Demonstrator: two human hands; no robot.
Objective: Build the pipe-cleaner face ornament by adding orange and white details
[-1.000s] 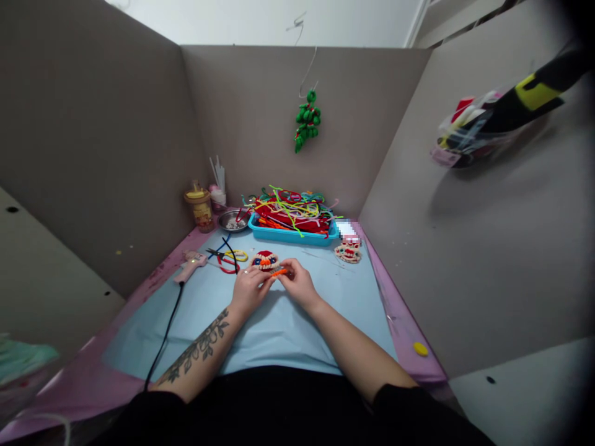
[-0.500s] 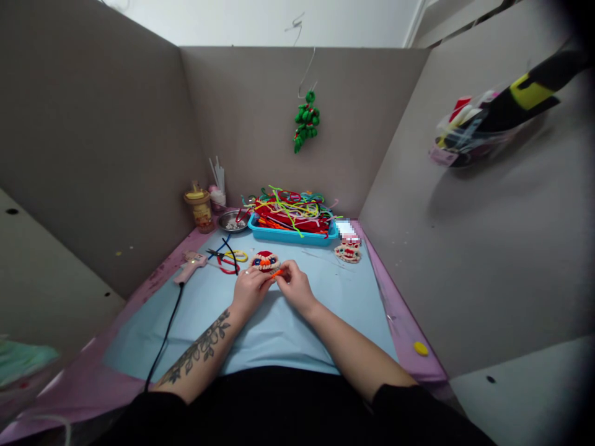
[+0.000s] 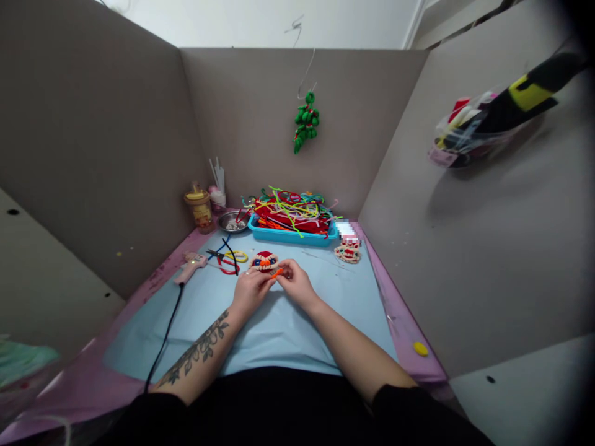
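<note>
Between my hands is a short piece of orange pipe cleaner (image 3: 277, 273). My left hand (image 3: 251, 288) pinches its near end, and a ring shows on one finger. The fingers of my right hand (image 3: 296, 283) are closed on its other end. Just beyond them on the blue sheet lies a cream and red pipe-cleaner face (image 3: 264, 260) with blue eyes and an orange nose; my left fingers hide its lower edge. A similar cream face (image 3: 348, 252) lies farther right.
A blue tray (image 3: 292, 235) of colourful pipe cleaners stands at the back, beside a metal bowl (image 3: 233, 222). Scissors (image 3: 227, 265) and a pink glue gun (image 3: 191, 268) with its black cord lie left. Grey partitions enclose the table; a yellow disc (image 3: 421, 349) is at right.
My right fingers have shifted slightly on the orange pipe cleaner, and more of it shows between my hands. The rest stays in place.
</note>
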